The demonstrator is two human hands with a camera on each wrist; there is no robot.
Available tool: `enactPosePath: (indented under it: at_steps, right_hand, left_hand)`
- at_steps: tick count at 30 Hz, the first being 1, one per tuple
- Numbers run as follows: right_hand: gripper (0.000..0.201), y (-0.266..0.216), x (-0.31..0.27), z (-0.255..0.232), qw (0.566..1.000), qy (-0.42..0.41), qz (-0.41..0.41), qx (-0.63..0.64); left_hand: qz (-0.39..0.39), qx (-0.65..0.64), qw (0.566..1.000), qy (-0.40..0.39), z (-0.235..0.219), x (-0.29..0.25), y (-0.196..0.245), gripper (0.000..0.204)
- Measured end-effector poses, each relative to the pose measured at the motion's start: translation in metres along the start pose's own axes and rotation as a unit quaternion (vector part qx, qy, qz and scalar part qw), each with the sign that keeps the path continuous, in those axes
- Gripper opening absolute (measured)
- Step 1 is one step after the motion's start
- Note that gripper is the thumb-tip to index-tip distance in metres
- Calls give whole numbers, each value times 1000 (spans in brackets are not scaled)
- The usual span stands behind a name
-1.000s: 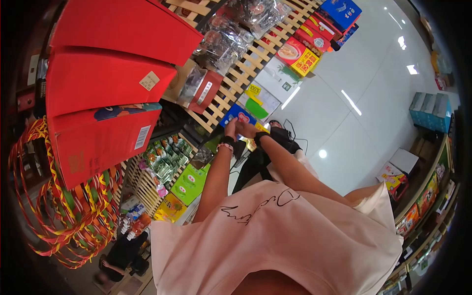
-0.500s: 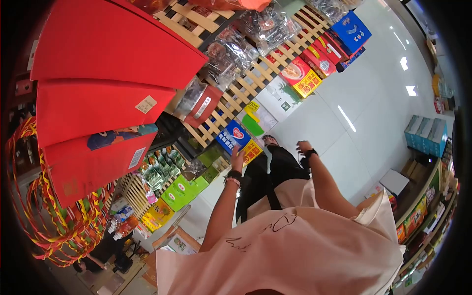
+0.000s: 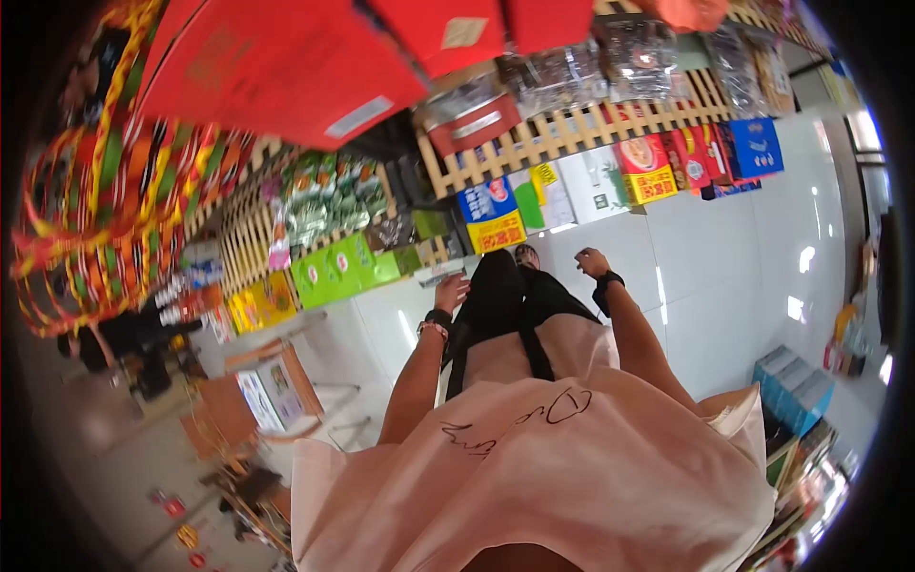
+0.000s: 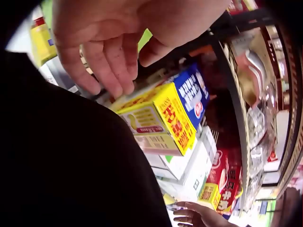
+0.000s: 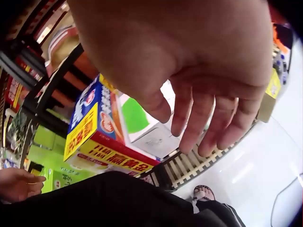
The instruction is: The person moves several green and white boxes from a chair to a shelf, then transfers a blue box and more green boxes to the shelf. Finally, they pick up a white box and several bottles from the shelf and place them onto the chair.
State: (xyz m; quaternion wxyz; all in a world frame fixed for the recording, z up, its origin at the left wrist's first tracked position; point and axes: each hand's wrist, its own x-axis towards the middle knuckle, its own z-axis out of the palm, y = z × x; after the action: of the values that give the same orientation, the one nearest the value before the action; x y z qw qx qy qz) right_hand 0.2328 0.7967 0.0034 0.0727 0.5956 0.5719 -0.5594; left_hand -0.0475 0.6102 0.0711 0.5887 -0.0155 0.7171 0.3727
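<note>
My left hand point(image 3: 452, 294) hangs beside my left thigh, its fingers loosely bent around nothing. On the other side, my right hand point(image 3: 593, 262) is held out over the tiled floor, relaxed and holding nothing. In front of my legs a blue and yellow carton point(image 3: 494, 214) stands at the foot of the slatted shelf. The left wrist view shows my left hand point(image 4: 113, 45) with fingers drooping in front of that carton point(image 4: 175, 113). In the right wrist view the fingers of my right hand point(image 5: 203, 94) dangle apart, overlapping a white box with a green patch point(image 5: 135, 116).
Red boxes point(image 3: 286, 67) loom at the upper left, near striped woven handles point(image 3: 105, 200). Slatted shelves point(image 3: 534, 133) hold plastic-wrapped packs. Green cartons point(image 3: 343, 272) line the lower shelf. A brown chair point(image 3: 224, 415) stands at left, blue cartons point(image 3: 793, 386) at right.
My hands, close together in front of the carton a second ago, have parted and dropped to either side. The head view has turned, and the shelves now run across the top.
</note>
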Motion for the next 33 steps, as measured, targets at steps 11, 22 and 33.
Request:
enactPosePath:
  at_steps: [11, 22, 33]
  right_hand:
    - [26, -83, -38, 82, 923, -189, -209, -263]
    - [22, -66, 7, 138, 815, -221, -76, -530]
    - [24, -159, -186, 479, 749, -455, -318, -362]
  left_hand:
    - [-21, -184, 971, 152, -92, -8, -140, 18]
    - [136, -286, 914, 255, -131, -132, -238, 24]
    - [-94, -529, 647, 542, -206, -246, -521, 24]
